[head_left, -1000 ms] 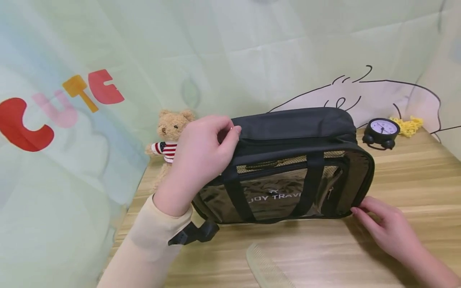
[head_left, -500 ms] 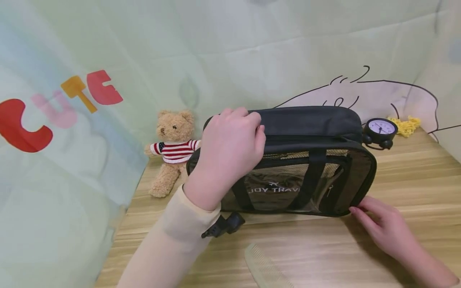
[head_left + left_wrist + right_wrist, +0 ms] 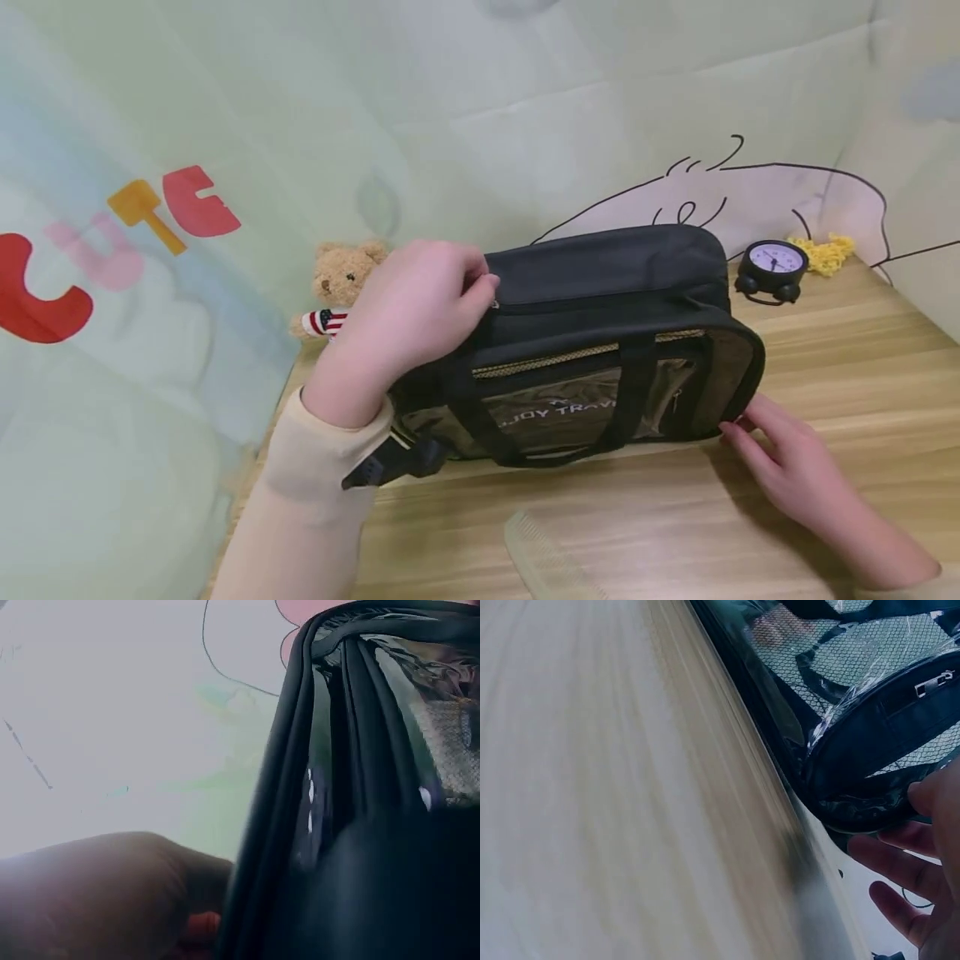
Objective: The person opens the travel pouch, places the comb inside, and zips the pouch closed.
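A black toiletry bag (image 3: pixel 607 267) with clear panels, white lettering and strap handles stands on the wooden table in the head view. At the left end of its top, my left hand (image 3: pixel 412 304) pinches the zipper pull along the zipper seam, with a small metal glint beside the thumb. The left wrist view shows the bag's edge (image 3: pixel 274 787) close up and part of that hand, dark and blurred. My right hand (image 3: pixel 787 458) pinches the bag's lower right front corner between thumb and index finger. Its other fingers extend below the corner in the right wrist view.
A teddy bear (image 3: pixel 341 271) in a striped sweater sits behind the left forearm, partly covered. A black alarm clock (image 3: pixel 772 271) and a yellow tangled bundle (image 3: pixel 827 252) lie at the back right. A pale comb (image 3: pixel 547 557) rests at the table's front.
Over the last second my left hand moved right along the bag's top, then back left. The bag turned slightly, and the teddy bear is again partly covered. My right hand stays at the corner.
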Motion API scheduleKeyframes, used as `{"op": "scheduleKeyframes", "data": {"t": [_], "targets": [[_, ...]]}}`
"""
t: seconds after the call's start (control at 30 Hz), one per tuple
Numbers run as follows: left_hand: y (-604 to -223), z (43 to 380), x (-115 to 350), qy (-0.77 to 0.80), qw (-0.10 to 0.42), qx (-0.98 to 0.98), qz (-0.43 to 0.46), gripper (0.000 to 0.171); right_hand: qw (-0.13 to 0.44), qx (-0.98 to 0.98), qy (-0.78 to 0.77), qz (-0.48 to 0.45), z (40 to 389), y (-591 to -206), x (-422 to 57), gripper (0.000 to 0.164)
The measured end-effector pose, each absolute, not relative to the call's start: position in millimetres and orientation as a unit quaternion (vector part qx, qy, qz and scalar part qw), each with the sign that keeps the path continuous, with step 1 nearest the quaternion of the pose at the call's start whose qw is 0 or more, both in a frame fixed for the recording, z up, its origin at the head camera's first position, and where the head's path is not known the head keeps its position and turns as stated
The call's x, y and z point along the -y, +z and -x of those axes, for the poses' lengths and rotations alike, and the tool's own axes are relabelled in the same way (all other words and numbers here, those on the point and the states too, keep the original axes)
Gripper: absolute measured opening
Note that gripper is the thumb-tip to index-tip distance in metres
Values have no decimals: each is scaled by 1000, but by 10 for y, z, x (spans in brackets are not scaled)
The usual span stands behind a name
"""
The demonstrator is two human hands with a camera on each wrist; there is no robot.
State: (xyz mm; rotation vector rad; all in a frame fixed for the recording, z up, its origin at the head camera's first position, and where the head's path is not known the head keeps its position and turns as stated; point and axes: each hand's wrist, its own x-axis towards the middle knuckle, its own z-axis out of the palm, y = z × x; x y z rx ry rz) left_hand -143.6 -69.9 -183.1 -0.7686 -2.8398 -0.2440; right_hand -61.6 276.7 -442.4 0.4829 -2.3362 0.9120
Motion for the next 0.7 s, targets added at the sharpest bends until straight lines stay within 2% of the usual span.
{"op": "scheduleKeyframes", "data": {"t": [0.17,0.43,0.57,0.7], "targets": [[-1921,1381,543,-44,147,948,278,36,282,875,344,-188,616,-4427,-2736,45],[-2057,1315,113,-71,147,940,301,34,272,877,341,-200,589,-4424,-2698,50],[-2088,1307,117,-93,153,939,294,31,269,877,342,-203,604,-4418,-2703,49],[-2141,1298,253,-147,179,924,305,19,271,877,344,-198,604,-4431,-2722,47]]}}
